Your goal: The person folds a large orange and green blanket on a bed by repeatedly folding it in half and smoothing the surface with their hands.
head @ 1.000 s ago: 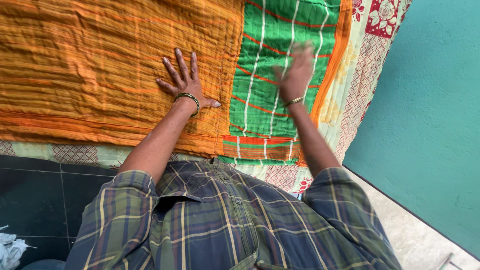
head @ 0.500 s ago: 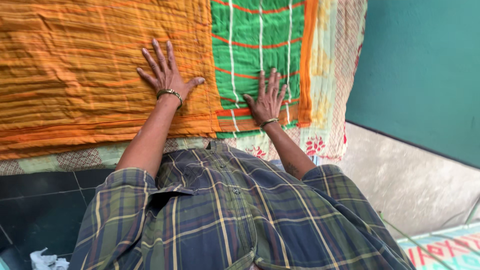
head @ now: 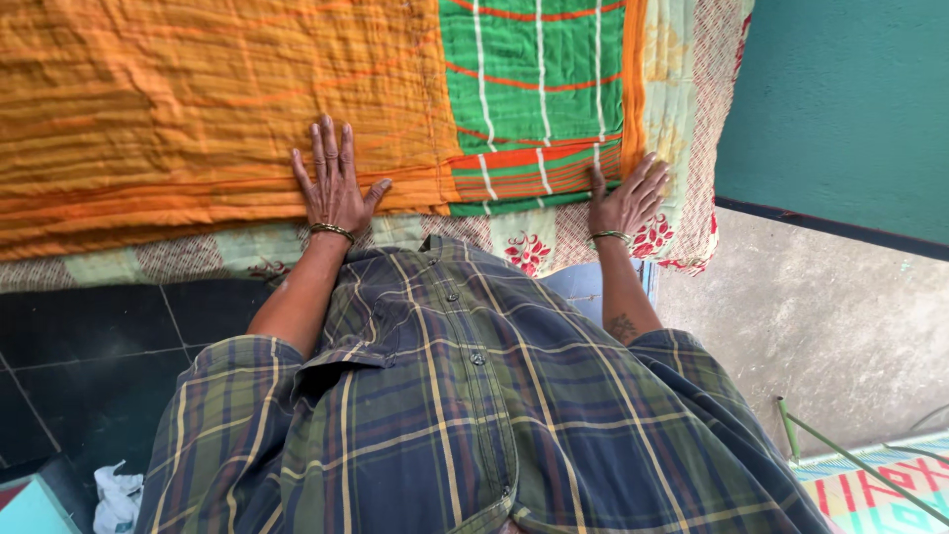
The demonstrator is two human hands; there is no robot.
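Note:
An orange striped cloth (head: 198, 109) lies spread over a raised surface, joined on the right to a green cloth (head: 539, 79) with white and orange lines. My left hand (head: 334, 188) rests flat on the orange cloth near its front edge, fingers spread. At the near right corner of the green cloth, my right hand (head: 628, 203) presses with fingers apart. Both wrists carry a thin bangle. Beneath the cloths shows a pale quilt (head: 524, 242) with red flower prints.
A teal wall (head: 840, 109) rises at the right above a grey concrete floor (head: 820, 326). Dark tiles (head: 89, 336) face the surface's front at the left. A crumpled white rag (head: 119, 499) lies bottom left. A patterned mat (head: 880, 494) and thin green rods (head: 850, 460) sit bottom right.
Both hands have slid toward me across the cloths to the front edge. The right hand moved to the green cloth's right corner. The view shifted right, showing more floor.

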